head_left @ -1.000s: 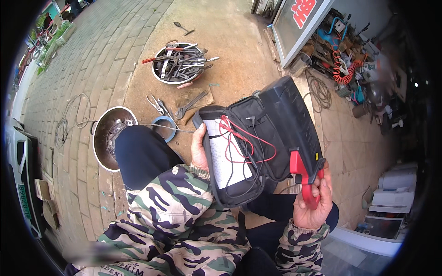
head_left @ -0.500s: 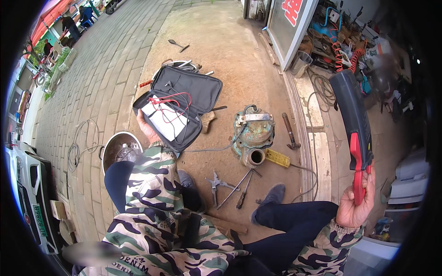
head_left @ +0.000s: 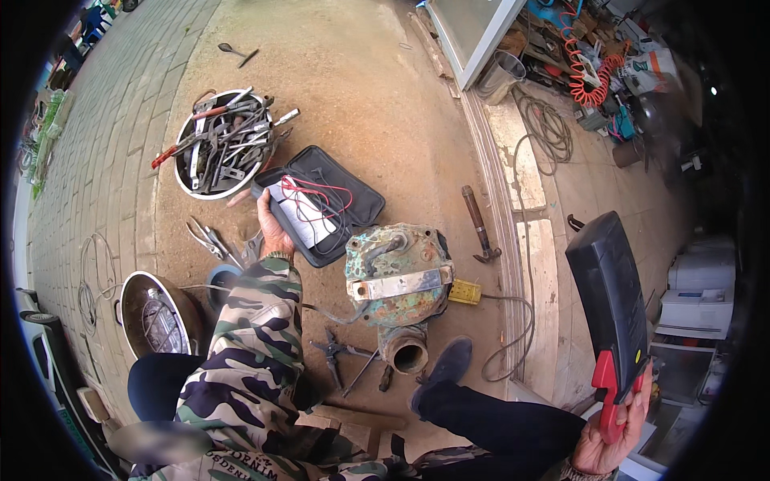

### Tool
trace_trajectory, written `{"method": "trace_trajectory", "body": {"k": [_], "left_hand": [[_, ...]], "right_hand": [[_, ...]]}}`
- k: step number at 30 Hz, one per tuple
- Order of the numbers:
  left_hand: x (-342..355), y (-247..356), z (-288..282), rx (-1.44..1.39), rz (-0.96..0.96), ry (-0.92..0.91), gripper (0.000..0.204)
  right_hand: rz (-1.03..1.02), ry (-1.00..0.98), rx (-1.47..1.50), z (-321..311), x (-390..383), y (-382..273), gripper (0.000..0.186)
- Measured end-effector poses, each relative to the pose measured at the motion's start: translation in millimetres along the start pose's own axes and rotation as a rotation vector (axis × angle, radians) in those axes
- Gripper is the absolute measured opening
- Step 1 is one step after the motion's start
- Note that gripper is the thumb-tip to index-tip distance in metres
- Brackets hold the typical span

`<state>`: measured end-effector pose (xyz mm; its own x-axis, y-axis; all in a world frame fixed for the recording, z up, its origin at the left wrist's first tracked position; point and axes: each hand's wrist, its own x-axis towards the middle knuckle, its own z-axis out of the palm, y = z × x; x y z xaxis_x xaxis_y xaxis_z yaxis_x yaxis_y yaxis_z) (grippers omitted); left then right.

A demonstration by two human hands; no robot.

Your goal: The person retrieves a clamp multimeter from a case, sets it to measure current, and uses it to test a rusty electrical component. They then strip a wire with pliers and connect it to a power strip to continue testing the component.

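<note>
Holds the open case (head_left: pixel 358 188) face up near the pump (head_left: pixel 395 276) with left hand (head_left: pixel 275 228) clamped on its edge, probably to contain the leads (head_left: pixel 321 198); grips the meter (head_left: pixel 607 280) by its red end with curled right hand (head_left: pixel 612 439).

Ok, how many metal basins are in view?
2. One basin, heaped with hand tools, beyond the left hand; another basin just beyond the left knee. More could be hidden in the clutter at right.

Matt cloth case (head_left: pixel 362 195), plastic meter (head_left: pixel 607 280)
</note>
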<state>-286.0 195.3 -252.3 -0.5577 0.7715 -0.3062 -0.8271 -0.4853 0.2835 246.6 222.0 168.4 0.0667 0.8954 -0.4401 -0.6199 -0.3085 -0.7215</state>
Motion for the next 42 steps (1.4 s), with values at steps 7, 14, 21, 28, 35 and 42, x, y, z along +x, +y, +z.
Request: {"method": "trace_trajectory", "body": {"k": [7,14,21,28,35,42], "left_hand": [[4.4,9.7,-37.0,0.490,-0.093,0.618,0.040],[-106.8,52.4,192.4,1.042,0.473,0.105,0.062],[-281.9,6.1,396.1,1.870,0.205,-1.328,0.126],[-335.0,7.1,376.8,1.802,0.372,-0.973,0.082],[-315.0,-23.0,314.8,0.231,-0.608,-0.608,0.071],[-297.7,-37.2,307.4,0.071,-0.595,-0.634,0.080]], "right_hand": [[-0.253,-0.111,-0.597,31.6,-9.5,48.4,0.053],[-0.007,-0.393,-0.561,43.2,-20.8,21.7,0.042],[0.204,-0.697,-0.501,84.3,-33.0,6.7,0.038],[0.178,-0.835,-0.226,130.9,-62.2,1.8,0.038],[-0.380,-0.653,-0.739,84.4,-12.8,54.3,0.031],[-0.523,-0.695,-0.928,71.4,-15.5,78.0,0.018]]}}
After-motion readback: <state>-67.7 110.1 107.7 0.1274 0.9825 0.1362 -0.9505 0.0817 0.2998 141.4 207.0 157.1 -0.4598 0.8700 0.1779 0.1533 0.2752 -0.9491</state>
